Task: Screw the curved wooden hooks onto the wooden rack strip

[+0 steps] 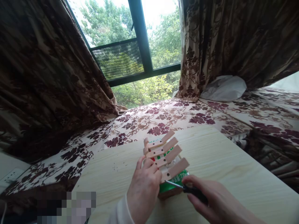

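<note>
Several pale wooden pieces [161,151], each bent at an angle and marked with small dark holes or screw heads, lie side by side across a green and white printed carton [171,183]. My left hand [146,183] is closed over the left end of the nearest wooden piece, its fingers curled and partly hiding that end. In my right hand [207,196] is a screwdriver [196,190] with a black handle and a thin metal shaft. Its tip points left and sits close to the near edge of the nearest piece; whether it touches cannot be made out.
The carton rests on a light wood-grain table [219,155]. Small dark specks lie at the table's left. Beyond its far edge spreads a floral cover [163,115], with a white plastic bag [225,88] at the right. Patterned curtains [46,56] flank a window [144,37].
</note>
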Demonstrator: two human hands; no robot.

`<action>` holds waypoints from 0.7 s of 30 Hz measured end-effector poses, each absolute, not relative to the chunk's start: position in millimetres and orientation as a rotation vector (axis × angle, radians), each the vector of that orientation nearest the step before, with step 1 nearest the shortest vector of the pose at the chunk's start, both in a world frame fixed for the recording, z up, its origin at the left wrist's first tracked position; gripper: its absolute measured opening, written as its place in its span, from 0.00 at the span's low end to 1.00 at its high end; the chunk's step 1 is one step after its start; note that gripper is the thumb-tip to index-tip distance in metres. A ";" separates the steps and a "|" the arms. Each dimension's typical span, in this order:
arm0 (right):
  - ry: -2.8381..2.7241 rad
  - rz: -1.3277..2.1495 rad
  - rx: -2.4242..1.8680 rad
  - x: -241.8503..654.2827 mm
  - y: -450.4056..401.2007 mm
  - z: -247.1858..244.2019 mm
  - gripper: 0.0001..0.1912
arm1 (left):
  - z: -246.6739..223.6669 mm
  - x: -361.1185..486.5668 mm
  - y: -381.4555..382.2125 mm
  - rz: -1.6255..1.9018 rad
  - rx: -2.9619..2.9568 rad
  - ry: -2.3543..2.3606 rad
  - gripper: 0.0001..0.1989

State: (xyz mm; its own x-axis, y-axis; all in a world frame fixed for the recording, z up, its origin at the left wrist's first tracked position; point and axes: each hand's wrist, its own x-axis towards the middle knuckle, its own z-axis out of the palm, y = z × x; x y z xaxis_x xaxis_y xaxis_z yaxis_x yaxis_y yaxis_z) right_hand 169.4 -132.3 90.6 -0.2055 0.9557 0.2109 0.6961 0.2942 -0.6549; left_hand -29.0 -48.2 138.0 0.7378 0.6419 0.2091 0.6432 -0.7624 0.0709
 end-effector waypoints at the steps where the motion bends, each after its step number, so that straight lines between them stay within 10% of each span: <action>1: -1.971 0.555 -1.457 169.6 -132.5 91.0 0.13 | 135.8 -29.2 -47.8 -0.349 -2.920 -1.092 0.11; 21: -1.928 0.446 -1.379 157.6 -121.4 101.8 0.11 | 138.2 -27.9 -45.5 -0.277 -2.936 -1.122 0.08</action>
State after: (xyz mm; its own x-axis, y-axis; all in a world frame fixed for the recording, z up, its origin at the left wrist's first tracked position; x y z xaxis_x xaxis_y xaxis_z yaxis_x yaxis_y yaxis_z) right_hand 157.6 -121.4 101.8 -0.1752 0.9207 0.3487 0.6744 0.3703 -0.6388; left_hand -27.9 -45.5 138.2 0.7317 0.6630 0.1584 0.6606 -0.7470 0.0750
